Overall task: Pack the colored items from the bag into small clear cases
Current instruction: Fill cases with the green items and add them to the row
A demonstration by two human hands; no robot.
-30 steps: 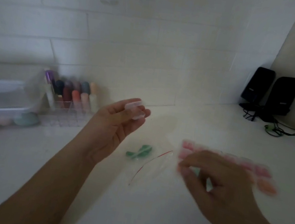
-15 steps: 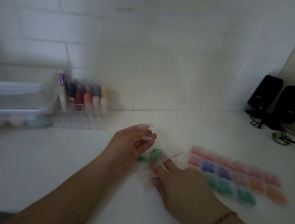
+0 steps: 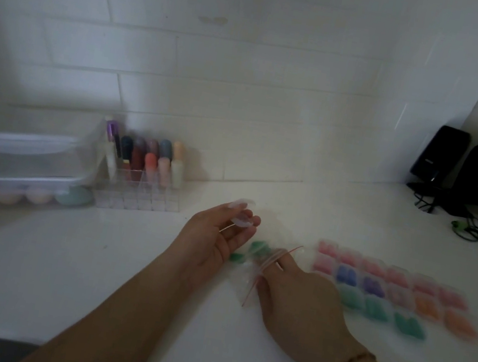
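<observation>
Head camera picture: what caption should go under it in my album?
Left hand holds a small clear case while right hand reaches into the bag of green pieces.

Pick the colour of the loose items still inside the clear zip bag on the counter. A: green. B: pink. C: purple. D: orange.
A: the pieces showing through the clear zip bag are green items, lying between the left hand, which pinches a small clear case, and the right hand reaching into the bag's mouth.
</observation>
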